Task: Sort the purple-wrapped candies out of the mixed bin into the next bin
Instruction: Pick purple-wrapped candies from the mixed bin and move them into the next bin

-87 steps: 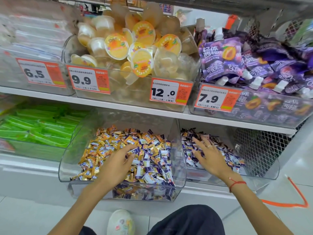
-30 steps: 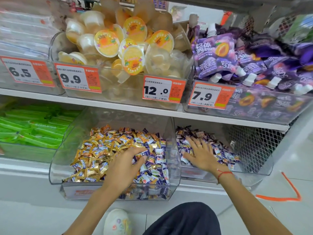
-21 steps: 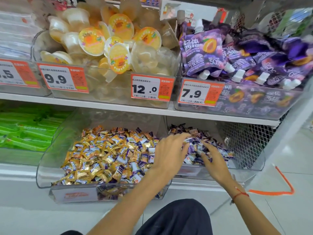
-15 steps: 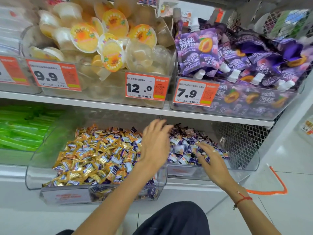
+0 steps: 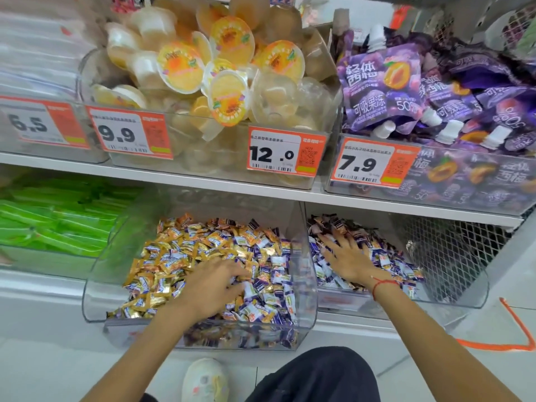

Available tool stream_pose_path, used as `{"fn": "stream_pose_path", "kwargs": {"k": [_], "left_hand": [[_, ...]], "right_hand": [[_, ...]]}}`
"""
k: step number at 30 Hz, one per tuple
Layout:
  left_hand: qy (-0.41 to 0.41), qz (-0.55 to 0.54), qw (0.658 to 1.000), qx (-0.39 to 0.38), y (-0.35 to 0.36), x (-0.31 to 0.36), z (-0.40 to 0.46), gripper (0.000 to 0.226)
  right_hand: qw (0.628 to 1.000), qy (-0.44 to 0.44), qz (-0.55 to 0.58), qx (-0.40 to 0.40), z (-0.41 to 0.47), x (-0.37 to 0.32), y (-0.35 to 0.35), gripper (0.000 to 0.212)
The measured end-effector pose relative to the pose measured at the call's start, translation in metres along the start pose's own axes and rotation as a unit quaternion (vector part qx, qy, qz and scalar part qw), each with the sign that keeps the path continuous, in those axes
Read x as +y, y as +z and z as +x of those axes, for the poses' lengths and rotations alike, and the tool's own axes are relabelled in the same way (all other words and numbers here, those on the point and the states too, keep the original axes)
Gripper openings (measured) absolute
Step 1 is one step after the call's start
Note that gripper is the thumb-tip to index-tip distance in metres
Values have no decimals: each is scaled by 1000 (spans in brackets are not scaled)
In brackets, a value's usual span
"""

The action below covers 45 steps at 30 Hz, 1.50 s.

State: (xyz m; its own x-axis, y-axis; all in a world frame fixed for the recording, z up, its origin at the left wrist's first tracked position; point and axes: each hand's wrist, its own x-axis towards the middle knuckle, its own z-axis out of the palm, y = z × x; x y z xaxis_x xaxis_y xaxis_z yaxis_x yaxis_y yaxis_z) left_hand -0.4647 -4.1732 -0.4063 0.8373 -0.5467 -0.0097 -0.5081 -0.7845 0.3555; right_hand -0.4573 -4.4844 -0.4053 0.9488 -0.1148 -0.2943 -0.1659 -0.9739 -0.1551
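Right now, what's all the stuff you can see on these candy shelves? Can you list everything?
clear plastic mixed bin: one, lower shelf, middle
gold-wrapped candies: many, gold, left part of the mixed bin
purple-wrapped candies: many, purple and white, right part of the mixed bin
clear plastic next bin: one, lower shelf, right, holds purple candies
green packets: many, green, lower left bin
jelly cups: many, yellow-orange lids, upper middle bin
purple spouted pouches: many, upper right bin
orange price tags: four, on the upper bin fronts
white shoe: one, on the floor
red wrist string: one, right wrist
left hand: on the candies in the mixed bin, fingers curled
right hand: flat on the candies in the next bin
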Motion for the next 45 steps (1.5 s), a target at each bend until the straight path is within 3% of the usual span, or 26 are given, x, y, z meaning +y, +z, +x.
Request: {"fn": "stream_pose_path", "kwargs": {"k": [2, 4, 6, 7, 13, 16, 17, 19, 22, 24, 25, 28, 33, 36, 39, 41, 45], "left_hand": [[46, 41, 996, -62, 3, 10, 10, 41], [57, 82, 988, -118, 8, 14, 18, 44], [41, 93, 989, -103, 10, 14, 21, 39], [35, 99, 991, -82, 9, 13, 20, 37], [-10, 51, 998, 39, -5, -8, -7, 34], [-43, 18, 991, 126, -16, -20, -26, 32], [-61, 13, 987, 150, -19, -25, -32, 31], [-99, -4, 979, 178, -19, -33, -41, 31], [-124, -44, 972, 196, -15, -43, -49, 31], [-131, -89, 962, 220, -15, -44, -52, 30], [-133, -109, 957, 233, -16, -43, -53, 30], [-129, -179, 937, 272, -19, -40, -51, 28], [-122, -333, 897, 264, -21, -39, -42, 36], [-146, -373, 888, 227, -17, -41, -39, 50], [-151, -413, 872, 214, -11, -37, -39, 62], [-154, -400, 876, 223, -9, -35, -40, 60], [-149, -381, 886, 217, -15, -18, -39, 50]], "right_hand": [[998, -14, 7, 56, -13, -8, -6, 47], [981, -62, 21, 183, -38, -23, -12, 44], [952, -126, 77, 269, -70, -50, -19, 39], [947, -147, 95, 269, -85, -66, -24, 36], [989, -128, 36, 70, -86, -139, -14, 33], [998, 5, -7, -65, -54, -150, 10, 68], [996, 42, 1, -75, -43, -153, 17, 79], [993, 85, 59, -65, -29, -161, 24, 86], [985, 97, 128, -70, -23, -174, 32, 75], [981, 93, 149, -85, -21, -186, 41, 93], [981, 74, 160, -78, -18, -192, 48, 99], [992, -47, 114, -14, -11, -209, 53, 59], [980, -183, 64, 46, -30, -192, 43, 71], [970, -175, 163, 41, -40, -172, 35, 58], [921, -127, 368, 16, -48, -162, 23, 48], [885, -105, 454, 2, -54, -161, 13, 39], [846, -66, 528, -14, -68, -166, 6, 24]]}}
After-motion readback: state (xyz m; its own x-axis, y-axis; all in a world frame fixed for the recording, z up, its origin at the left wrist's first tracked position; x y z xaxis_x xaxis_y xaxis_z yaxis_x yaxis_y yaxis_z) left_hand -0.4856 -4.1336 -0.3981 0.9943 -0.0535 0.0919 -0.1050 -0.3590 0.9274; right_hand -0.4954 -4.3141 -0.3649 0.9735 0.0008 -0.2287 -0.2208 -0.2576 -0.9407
